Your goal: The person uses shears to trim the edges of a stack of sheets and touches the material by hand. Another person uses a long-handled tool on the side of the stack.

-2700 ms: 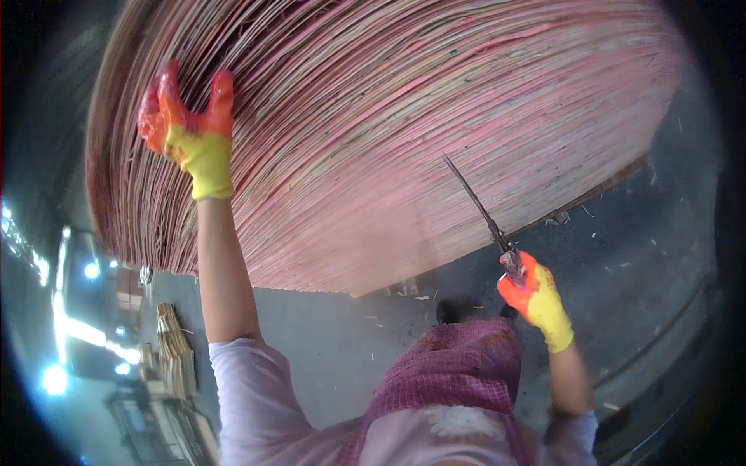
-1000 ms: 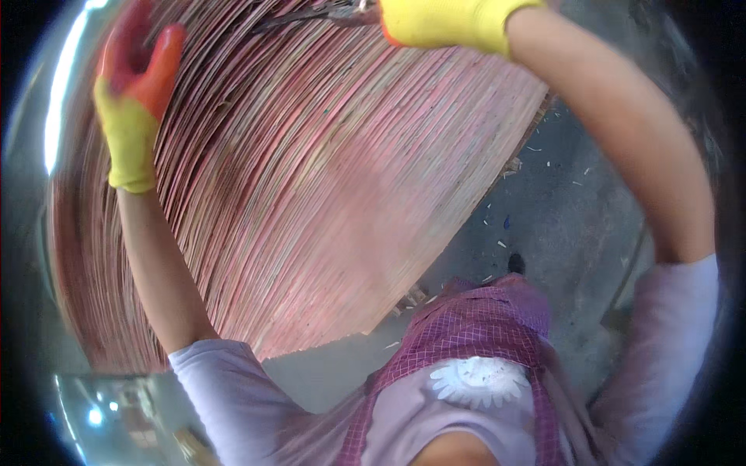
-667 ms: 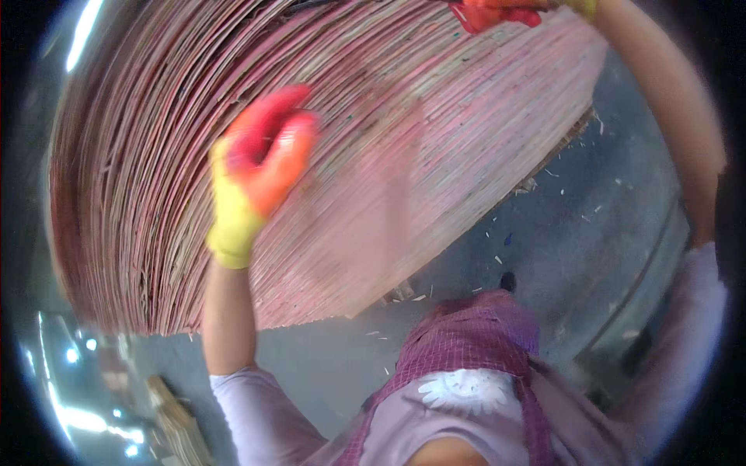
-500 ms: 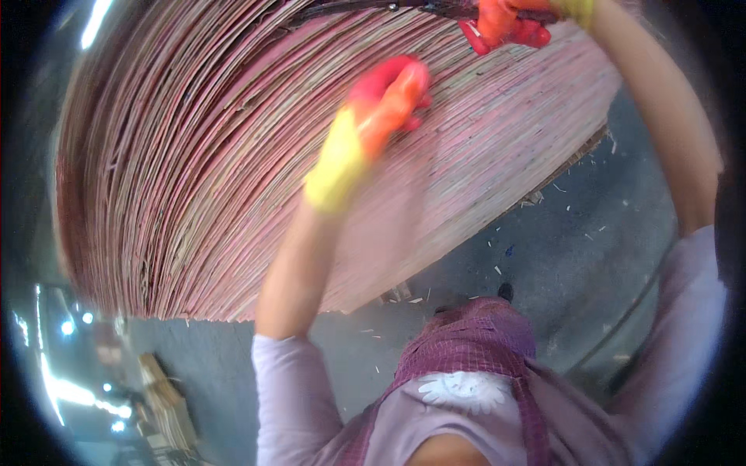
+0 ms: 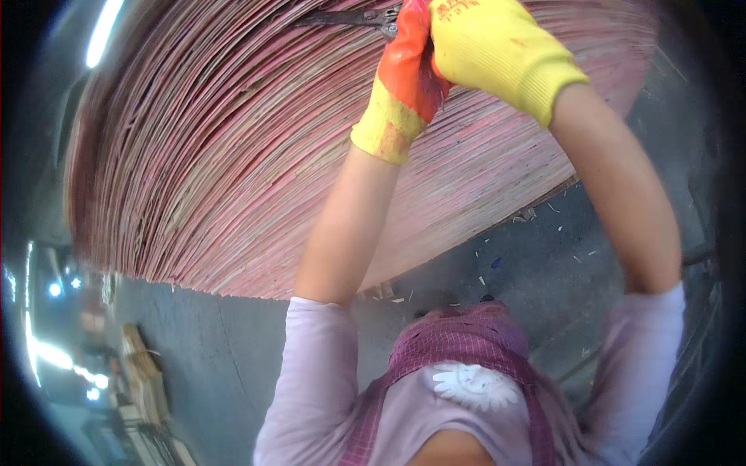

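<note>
Looking stiff and fairly heavy, the metal tool (image 5: 342, 17) is before the sheet stack (image 5: 225, 163) — best held by its handle end, where left hand (image 5: 406, 78) and right hand (image 5: 497, 54) seem clamped.

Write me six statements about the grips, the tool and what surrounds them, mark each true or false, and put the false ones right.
1. The left grip and the right grip are close together near the picture's top. True.
2. Both are bare. False: both wear gloves with yellow cuffs.
3. A dark metal tool shows to their left, against a stack of thin pinkish sheets. True.
4. That tool lies by the wearer's feet. False: it is up beside the left grip.
5. Pale chips are scattered on the grey floor. True.
6. Everything worn is plain green. False: the apron is purple with a light grid.
</note>
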### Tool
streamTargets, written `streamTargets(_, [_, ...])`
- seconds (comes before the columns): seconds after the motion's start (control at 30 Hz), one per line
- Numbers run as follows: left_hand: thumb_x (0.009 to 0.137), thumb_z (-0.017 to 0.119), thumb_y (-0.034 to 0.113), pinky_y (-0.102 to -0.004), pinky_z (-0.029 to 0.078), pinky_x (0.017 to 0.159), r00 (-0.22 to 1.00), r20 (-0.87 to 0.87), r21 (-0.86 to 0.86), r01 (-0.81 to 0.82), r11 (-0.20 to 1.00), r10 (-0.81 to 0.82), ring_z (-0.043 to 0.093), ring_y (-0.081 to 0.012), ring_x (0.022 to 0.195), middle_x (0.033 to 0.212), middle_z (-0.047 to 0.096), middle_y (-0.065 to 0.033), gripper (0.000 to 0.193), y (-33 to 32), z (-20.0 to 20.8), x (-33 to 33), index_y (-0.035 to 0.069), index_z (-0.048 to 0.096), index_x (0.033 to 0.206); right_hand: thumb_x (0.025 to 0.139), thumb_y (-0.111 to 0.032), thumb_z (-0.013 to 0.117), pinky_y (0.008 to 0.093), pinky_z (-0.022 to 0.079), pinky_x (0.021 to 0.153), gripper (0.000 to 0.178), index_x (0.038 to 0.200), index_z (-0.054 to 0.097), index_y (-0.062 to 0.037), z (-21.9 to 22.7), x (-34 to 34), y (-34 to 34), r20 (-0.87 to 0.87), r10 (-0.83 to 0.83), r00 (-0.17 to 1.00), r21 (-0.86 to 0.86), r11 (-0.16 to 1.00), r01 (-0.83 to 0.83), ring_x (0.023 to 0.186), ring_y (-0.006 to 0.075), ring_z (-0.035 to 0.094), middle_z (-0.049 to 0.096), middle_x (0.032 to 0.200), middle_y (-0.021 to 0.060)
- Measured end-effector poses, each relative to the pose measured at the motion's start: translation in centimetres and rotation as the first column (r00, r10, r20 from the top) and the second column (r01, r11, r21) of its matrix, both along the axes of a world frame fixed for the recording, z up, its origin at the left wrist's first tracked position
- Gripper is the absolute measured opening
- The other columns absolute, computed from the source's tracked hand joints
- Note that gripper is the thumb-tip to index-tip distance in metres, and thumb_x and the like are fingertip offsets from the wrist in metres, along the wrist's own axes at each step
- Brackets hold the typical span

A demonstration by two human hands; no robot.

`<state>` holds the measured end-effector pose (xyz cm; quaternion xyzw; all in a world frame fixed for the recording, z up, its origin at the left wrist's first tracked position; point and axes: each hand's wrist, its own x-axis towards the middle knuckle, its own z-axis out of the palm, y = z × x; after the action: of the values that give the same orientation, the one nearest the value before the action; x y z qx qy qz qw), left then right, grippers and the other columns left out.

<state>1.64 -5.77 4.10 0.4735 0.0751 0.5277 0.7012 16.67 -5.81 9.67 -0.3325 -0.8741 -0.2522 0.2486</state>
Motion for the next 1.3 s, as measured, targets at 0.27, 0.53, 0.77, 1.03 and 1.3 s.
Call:
streamTargets(0.27, [0.103, 0.057, 0.053, -0.0454, 0.049, 0.107, 0.937, 0.06, -0.004, -0.345, 0.939, 0.345, 0.063, -0.0278, 0.122, 0.132, 0.067, -0.0132, 0.056, 0.0, -1.6, 1.3, 0.008, 0.059, 0.135, 0.087, -0.025, 0.06, 0.0512, 0.056, 0.083, 0.026, 0.101, 0.068, -0.0052, -2.6, -1.3, -0.3, -0.349, -0.226, 0.909, -0.386, 0.919, 0.08, 0.093, 0.0406, 0.071, 0.074, 0.095, 0.0236])
streamTargets(0.53, [0.098, 0.072, 0.028, -0.0417, 0.049, 0.109, 0.959, 0.264, 0.185, -0.155, 0.97, 0.102, 0.059, -0.026, 0.127, 0.143, 0.059, -0.0121, 0.069, 4.1, -4.6, 1.4, 0.009, 0.04, 0.155, 0.082, -0.02, 0.061, 0.0497, 0.055, 0.069, 0.018, 0.073, 0.072, -0.009, -2.7, 0.1, 3.2, 0.035, 0.312, 0.95, -0.194, 0.934, -0.3, 0.075, 0.0371, 0.071, 0.07, 0.073, 0.0179])
streamTargets(0.77, [0.095, 0.074, 0.026, -0.0357, 0.052, 0.088, 0.814, 0.154, 0.056, -0.574, 0.817, 0.561, 0.067, -0.0203, 0.101, 0.103, 0.069, -0.0027, 0.022, 2.0, -5.5, 2.2, 0.007, 0.069, 0.105, 0.082, -0.011, 0.057, 0.0403, 0.051, 0.05, 0.017, 0.091, 0.065, 0.0012, -4.0, -0.7, 2.5, -0.169, 0.042, 0.985, -0.79, 0.591, -0.16, 0.052, 0.0266, 0.063, 0.066, 0.072, 0.0176])
streamTargets(1.03, [0.088, 0.077, 0.006, -0.0327, 0.055, 0.086, 0.754, 0.162, 0.107, -0.655, 0.748, 0.637, 0.069, -0.0153, 0.093, 0.101, 0.073, -0.0044, 0.02, -0.5, -5.1, 1.2, 0.002, 0.073, 0.107, 0.081, -0.012, 0.057, 0.038, 0.051, 0.053, 0.02, 0.095, 0.068, -0.0027, -5.5, -1.1, 1.1, -0.452, 0.271, 0.85, -0.502, 0.711, -0.493, 0.059, 0.0248, 0.066, 0.066, 0.073, 0.0164])
streamTargets(1.3, [0.087, 0.08, 0.008, -0.032, 0.055, 0.083, 0.741, -0.07, 0.126, -0.658, 0.742, 0.668, 0.069, -0.0143, 0.089, 0.098, 0.074, -0.0043, 0.019, 0.4, -4.6, 0.1, 0.0, 0.075, 0.104, 0.071, -0.006, 0.07, 0.0436, 0.058, 0.069, 0.013, 0.084, 0.07, -0.0059, -6.3, -2.7, 1.0, -0.607, 0.206, 0.767, -0.458, 0.699, -0.55, 0.073, 0.0343, 0.069, 0.071, 0.074, 0.0146])
